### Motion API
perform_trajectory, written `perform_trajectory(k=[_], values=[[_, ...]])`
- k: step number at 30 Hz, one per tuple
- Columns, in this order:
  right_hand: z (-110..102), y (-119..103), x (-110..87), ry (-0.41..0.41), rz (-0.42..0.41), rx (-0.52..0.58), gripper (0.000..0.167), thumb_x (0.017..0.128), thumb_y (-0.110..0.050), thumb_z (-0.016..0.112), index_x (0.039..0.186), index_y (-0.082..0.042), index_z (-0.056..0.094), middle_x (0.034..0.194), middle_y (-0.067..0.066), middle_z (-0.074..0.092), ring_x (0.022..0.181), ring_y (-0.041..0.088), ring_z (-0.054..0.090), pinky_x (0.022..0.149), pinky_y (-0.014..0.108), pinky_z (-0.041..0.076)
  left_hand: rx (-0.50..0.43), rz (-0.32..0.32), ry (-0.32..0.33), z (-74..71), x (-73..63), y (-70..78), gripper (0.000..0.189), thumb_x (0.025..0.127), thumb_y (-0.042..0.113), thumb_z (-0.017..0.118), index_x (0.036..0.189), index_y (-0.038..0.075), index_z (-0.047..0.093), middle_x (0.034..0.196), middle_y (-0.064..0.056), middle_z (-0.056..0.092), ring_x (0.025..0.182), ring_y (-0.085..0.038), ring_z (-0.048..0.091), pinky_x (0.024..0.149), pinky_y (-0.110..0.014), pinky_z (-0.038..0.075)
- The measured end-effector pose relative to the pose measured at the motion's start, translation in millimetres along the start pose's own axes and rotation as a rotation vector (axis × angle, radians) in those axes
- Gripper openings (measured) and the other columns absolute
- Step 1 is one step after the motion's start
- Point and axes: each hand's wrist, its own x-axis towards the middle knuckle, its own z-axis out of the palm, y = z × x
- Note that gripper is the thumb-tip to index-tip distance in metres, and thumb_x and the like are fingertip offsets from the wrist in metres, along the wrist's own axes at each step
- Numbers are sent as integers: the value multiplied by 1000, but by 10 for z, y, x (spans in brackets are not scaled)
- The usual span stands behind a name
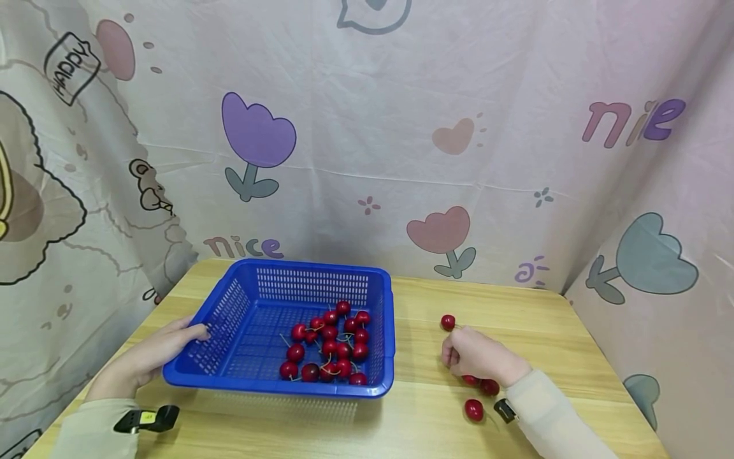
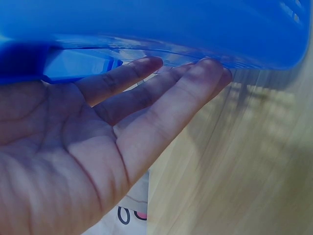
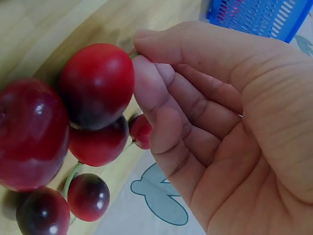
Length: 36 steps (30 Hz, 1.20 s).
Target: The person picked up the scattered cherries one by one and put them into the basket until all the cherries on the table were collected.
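Observation:
A blue plastic basket (image 1: 252,382) with slotted walls is at the left of the table, its shadow below the front edge. My left hand (image 1: 163,350) grips its left side, thumb over the rim and fingers (image 2: 166,107) beneath it. Red cherries (image 1: 329,349) with stems lie in its right half. To the right of the basket, my right hand (image 1: 482,354) pinches a cherry's stem between thumb and index finger; that cherry (image 3: 98,83) hangs by the fingertips in the right wrist view. Several loose cherries surround this hand, one of them (image 1: 448,322) beyond it and another (image 1: 474,410) nearer.
Light wood-grain table (image 1: 424,421) under everything. A printed cloth (image 1: 355,159) with tulips and lettering hangs behind the table and along both sides. Each wrist wears a small black device, such as the left one (image 1: 146,419).

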Motion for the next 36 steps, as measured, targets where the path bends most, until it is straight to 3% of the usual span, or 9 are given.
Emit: perform_trajectory(k=[8,17,29,36], values=[[-66,-48,31,54,4,-45,17,81,8,79,90,-7,80,81,-2,72,67,3,55,66,21,53,-21,6,-12,0,2,-3,73,111,25,37,165,-13,7,126,-19,69,106,-27,71,86,-43,63],[-256,-148,104,138,-55,-144,17,82,5,77,86,-10,78,77,-8,68,68,1,52,66,21,50,-30,15,-17,4,-8,-6,71,111,25,36,165,-14,8,122,-17,70,105,-27,72,86,-43,64],[-523,-303,216,152,-68,-72,21,87,8,69,91,-12,76,81,-7,71,69,2,58,69,21,56,-30,16,-13,10,-9,-9,71,112,25,34,165,-14,7,123,-17,70,104,-26,72,85,-42,63],[-671,-447,310,190,-118,-68,16,88,4,75,92,-11,76,83,-5,73,71,1,62,70,21,57,-49,20,-23,12,-14,-8,71,111,23,36,165,-14,7,121,-16,71,103,-26,72,84,-43,64]])
